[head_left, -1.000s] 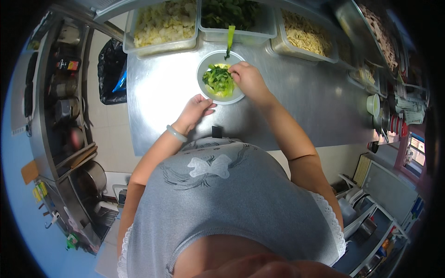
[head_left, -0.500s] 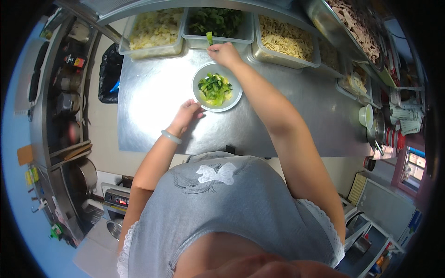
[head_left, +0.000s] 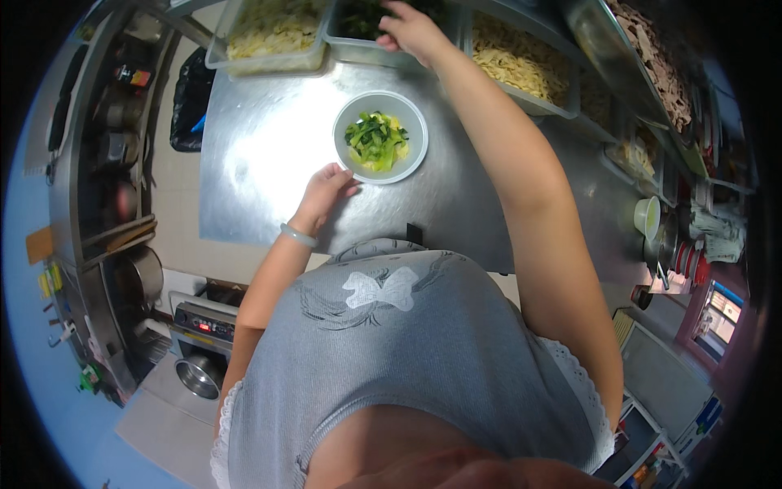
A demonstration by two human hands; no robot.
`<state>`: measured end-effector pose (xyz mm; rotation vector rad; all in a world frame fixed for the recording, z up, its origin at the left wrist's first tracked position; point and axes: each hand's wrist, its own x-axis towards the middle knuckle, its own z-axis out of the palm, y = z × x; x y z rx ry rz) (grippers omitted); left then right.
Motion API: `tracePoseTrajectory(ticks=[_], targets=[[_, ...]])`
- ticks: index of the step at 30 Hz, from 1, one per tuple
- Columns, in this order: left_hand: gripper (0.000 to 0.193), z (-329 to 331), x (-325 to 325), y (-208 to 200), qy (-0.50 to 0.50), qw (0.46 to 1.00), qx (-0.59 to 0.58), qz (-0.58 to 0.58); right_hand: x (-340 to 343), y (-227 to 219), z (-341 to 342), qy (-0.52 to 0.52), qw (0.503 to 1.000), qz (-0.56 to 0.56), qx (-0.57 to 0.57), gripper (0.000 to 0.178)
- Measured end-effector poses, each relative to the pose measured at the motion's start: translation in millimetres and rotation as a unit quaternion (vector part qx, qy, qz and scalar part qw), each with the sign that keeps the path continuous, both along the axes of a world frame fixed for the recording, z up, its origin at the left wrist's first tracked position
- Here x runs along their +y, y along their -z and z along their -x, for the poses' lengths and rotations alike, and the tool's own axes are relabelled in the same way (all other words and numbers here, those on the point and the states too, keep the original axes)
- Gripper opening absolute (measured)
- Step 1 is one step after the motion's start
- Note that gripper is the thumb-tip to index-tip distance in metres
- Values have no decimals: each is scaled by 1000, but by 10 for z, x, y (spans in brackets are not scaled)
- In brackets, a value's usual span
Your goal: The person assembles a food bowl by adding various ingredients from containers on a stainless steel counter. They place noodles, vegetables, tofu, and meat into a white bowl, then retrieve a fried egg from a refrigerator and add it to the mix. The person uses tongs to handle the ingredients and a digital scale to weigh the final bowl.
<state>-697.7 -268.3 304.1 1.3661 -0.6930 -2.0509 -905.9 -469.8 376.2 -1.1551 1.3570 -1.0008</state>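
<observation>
The pale round bowl (head_left: 380, 147) stood upright on the steel worktop (head_left: 269, 147) just above the frame's centre, holding chopped green leaves with yellowish bits. My left grip (head_left: 324, 189) rested at its lower-left rim. At the top edge, the clear tub of dark greens (head_left: 358, 33) sat under my right grip (head_left: 414, 31).

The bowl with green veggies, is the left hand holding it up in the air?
No, the bowl sits on the metal counter, and the left hand rests beside its rim.

appliance display (head_left: 202, 326) | lower left | small dark panel, red lit digits
</observation>
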Motion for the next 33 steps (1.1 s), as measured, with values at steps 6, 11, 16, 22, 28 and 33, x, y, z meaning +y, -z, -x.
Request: tracePoseTrajectory(ticks=[6,11,16,22,28,33], targets=[[13,277,-9,20,12,1000,20,1,1290,519,59,-394,773,112,484,15],[14,623,-31,45,68,997,30,-9,1703,446,569,-419,854,37,305,15],[14,1037,25,-49,106,994,4,-1,1231,-62,1488,60,866,275,412,33],[13,1420,179,-20,100,995,0,13,391,31,2124,-32,851,44,523,54],[13,1652,367,70,83,996,-29,13,297,-118,2493,78,877,265,393,45],[13,1725,366,47,93,995,-28,11,520,-202,2264,5,869,158,469,42]])
